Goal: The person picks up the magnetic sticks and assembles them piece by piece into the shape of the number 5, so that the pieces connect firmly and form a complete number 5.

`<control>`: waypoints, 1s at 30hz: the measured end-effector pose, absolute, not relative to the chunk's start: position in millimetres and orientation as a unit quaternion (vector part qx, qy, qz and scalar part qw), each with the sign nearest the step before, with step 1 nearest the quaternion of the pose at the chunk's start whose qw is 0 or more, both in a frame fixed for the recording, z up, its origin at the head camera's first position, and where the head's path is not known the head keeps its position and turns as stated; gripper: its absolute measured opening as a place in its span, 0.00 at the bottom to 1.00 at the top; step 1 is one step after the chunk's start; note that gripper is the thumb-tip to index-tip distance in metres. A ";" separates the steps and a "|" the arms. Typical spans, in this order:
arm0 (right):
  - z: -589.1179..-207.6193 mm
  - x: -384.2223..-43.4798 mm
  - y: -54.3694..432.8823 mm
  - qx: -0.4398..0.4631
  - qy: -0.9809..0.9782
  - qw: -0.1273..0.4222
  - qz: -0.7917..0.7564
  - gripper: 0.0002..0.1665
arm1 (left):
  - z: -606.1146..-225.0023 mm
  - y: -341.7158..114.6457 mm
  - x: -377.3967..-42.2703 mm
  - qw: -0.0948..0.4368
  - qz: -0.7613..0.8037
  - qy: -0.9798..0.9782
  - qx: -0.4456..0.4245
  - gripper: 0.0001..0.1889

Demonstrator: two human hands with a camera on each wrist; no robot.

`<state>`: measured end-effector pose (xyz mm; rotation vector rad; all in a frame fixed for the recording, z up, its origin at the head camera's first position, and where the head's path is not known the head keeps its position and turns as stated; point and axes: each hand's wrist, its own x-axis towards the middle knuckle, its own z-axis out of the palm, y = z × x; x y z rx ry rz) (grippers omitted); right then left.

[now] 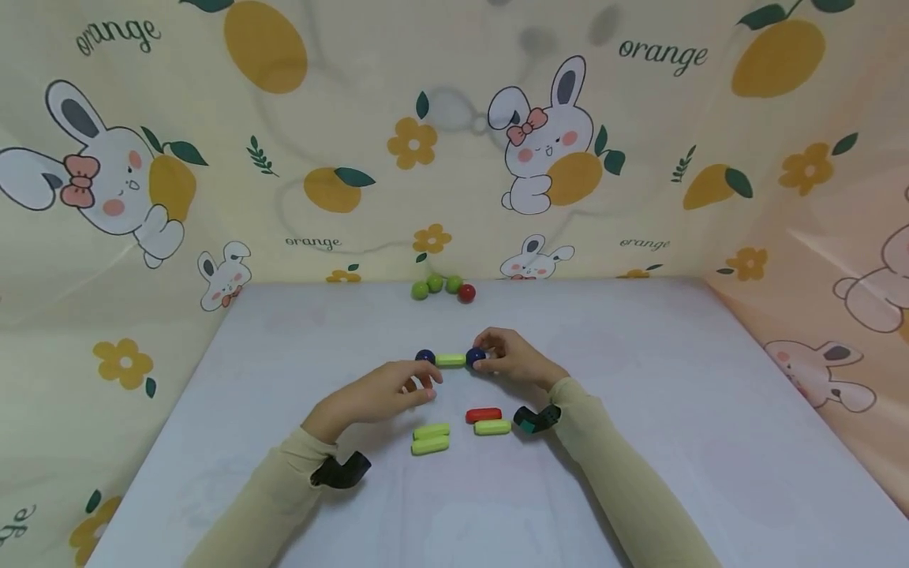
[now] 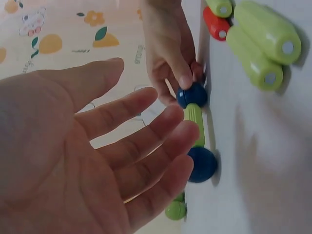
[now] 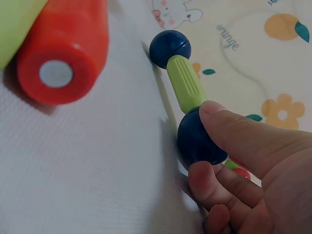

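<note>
A light-green magnetic rod point(image 1: 450, 360) lies on the white table with a dark blue ball at each end. My right hand point(image 1: 517, 356) pinches the right blue ball point(image 3: 197, 139) between thumb and fingers, and the rod touches that ball. At the rod's other end sits the left blue ball point(image 3: 170, 49). Close to this left ball, my left hand point(image 1: 379, 392) hovers with its fingers spread and nothing in it; the left wrist view shows its palm point(image 2: 53, 151) facing the rod.
Nearer me lie two green rods point(image 1: 430, 439) side by side. Right of them, a red rod point(image 1: 484, 415) lies against another green rod point(image 1: 492, 427). Several green balls point(image 1: 435, 283) and one red ball point(image 1: 466, 293) rest at the table's back edge, before a patterned cloth point(image 1: 369, 102).
</note>
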<state>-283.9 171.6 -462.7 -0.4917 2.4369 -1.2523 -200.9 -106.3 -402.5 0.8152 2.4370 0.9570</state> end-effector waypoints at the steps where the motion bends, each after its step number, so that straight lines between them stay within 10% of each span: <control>1: -462.4 -283.9 171.6 -0.175 0.861 0.177 -0.443 0.19 | -402.8 -104.7 -200.1 0.201 0.341 0.870 0.294 0.15; 30: -460.8 -283.1 171.3 -0.184 0.857 0.177 -0.448 0.19 | -433.8 -92.4 -203.2 0.278 0.318 0.846 0.326 0.12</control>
